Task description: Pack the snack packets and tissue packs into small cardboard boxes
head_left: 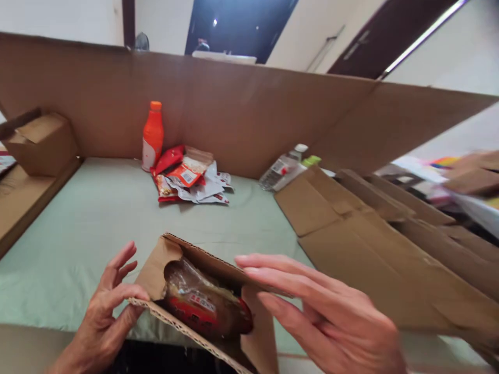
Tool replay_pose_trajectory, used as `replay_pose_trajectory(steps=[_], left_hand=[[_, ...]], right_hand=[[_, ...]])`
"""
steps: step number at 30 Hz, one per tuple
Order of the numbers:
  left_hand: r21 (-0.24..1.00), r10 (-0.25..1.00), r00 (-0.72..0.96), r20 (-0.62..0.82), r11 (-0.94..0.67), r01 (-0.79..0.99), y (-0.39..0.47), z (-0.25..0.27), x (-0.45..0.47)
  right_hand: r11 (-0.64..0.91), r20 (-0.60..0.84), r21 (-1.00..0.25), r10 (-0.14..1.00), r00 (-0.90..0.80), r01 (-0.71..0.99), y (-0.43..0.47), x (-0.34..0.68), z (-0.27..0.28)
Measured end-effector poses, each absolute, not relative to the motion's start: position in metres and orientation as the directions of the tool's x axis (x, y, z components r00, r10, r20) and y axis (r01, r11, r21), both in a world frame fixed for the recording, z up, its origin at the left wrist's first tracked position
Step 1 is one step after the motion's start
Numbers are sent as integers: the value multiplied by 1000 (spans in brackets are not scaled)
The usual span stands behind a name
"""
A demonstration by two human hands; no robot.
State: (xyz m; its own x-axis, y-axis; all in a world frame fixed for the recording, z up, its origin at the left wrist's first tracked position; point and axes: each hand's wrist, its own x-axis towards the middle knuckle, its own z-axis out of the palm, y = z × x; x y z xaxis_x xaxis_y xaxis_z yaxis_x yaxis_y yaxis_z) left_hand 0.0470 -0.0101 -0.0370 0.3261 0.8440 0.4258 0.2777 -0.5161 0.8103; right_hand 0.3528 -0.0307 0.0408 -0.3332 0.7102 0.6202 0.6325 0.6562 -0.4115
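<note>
An open cardboard box (pixel 259 332) is tilted toward me at the front of the table. Inside it lies a clear plastic pack (pixel 202 304) with a red label and brownish contents. My left hand (pixel 107 306) pinches the near flap at its left corner between thumb and forefinger, the other fingers raised. On the right, my right hand (pixel 331 322) has its fingers over the far flap's edge and its thumb on the near side of that flap. The lower part of the box is out of sight.
A pale green cloth (pixel 117 208) covers the table. Toward the back are an orange bottle (pixel 153 137) and a pile of snack packets (pixel 191 179). A clear bottle (pixel 283 169) leans at right beside folded cardboard (pixel 362 259). A closed carton (pixel 47 143) stands left; a cardboard wall (pixel 234 109) runs behind.
</note>
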Motion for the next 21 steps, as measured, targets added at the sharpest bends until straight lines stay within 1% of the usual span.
replay_pose_trajectory(steps=[2, 3, 6, 8, 11, 13, 14, 16, 18, 20, 21], left_hand=[[791, 815, 376, 441, -551, 266, -16, -37, 57], [786, 805, 390, 446, -561, 260, -18, -37, 59], [776, 782, 430, 452, -582, 243, -18, -41, 55], [789, 782, 466, 414, -564, 244, -12, -48, 47], [860, 802, 533, 271, -450, 240, 8, -67, 35], [908, 778, 612, 143, -349, 232, 27, -83, 32], [925, 748, 658, 87, -305, 225, 36, -92, 33], [953, 667, 745, 11, -232, 194, 53, -105, 41], [976, 587, 809, -11, -170, 137, 63, -114, 52], [990, 555, 832, -5, -115, 83, 67, -119, 63], [993, 567, 823, 0, -95, 65, 67, -120, 67]], right_hand=[[657, 507, -386, 738, -447, 647, -32, 348, 54], [647, 447, -355, 751, -486, 675, -33, 347, 57], [608, 295, -216, 787, -542, 764, -38, 348, 54], [589, 178, -154, 806, -564, 793, -38, 346, 47], [558, -60, -100, 823, -564, 824, -31, 333, 28], [548, -194, -45, 815, -546, 835, -24, 322, 13], [549, -235, -35, 808, -541, 835, -20, 318, 7], [544, -254, -80, 799, -545, 835, -14, 315, -3], [516, -228, -192, 804, -549, 835, -11, 319, -7], [479, -176, -313, 819, -546, 820, -11, 328, -6], [473, -129, -371, 826, -549, 799, -12, 334, -4]])
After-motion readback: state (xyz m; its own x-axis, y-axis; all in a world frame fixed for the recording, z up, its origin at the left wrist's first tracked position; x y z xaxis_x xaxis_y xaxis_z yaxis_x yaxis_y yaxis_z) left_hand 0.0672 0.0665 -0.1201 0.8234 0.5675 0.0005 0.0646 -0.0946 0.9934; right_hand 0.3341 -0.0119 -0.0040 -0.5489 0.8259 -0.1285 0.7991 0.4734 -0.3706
